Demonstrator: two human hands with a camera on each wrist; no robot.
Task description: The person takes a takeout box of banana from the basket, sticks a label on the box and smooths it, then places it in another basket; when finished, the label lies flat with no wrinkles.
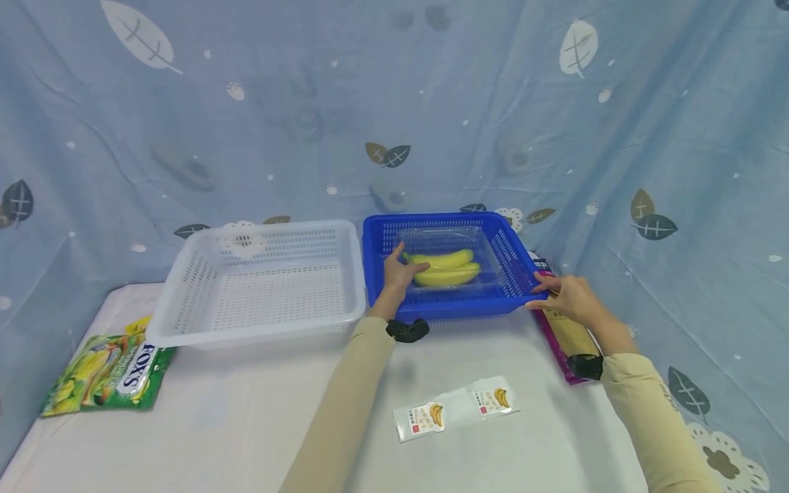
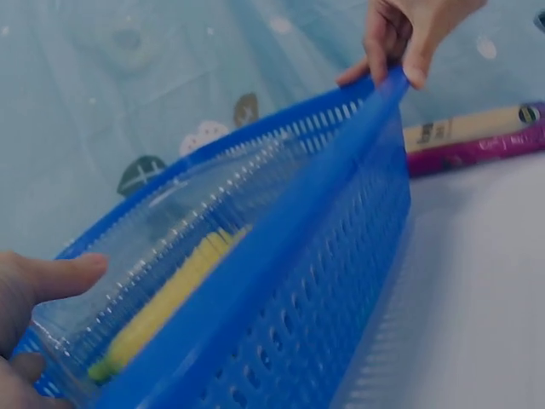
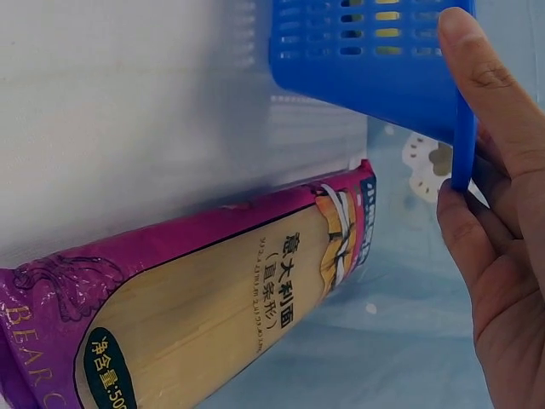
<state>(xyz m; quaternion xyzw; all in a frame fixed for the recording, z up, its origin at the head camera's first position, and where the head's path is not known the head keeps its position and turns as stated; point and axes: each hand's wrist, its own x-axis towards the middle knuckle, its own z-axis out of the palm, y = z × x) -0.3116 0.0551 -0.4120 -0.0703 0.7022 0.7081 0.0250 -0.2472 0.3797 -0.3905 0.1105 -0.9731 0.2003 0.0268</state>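
Note:
A blue basket (image 1: pixel 459 311) with slotted walls is at the back right of the table. Inside it lies a clear plastic box (image 1: pixel 493 263) with yellow bananas (image 1: pixel 446 277). My left hand (image 1: pixel 399 272) reaches over the basket's near left side and grips the left end of the box. Its thumb (image 2: pixel 72 277) lies over the box's edge, while the other fingers are partly hidden. At the basket's right corner my right hand (image 1: pixel 572 298) pinches the rim, thumb and fingers on either side of it in the right wrist view.
A white basket (image 1: pixel 259 335) stands to the left of the blue one. Beside it lies a green FOX'S bag (image 1: pixel 105 373). On the right, under my right arm, is a purple pack of spaghetti (image 3: pixel 213 290). A clear strip with banana labels (image 1: pixel 456 409) lies in front.

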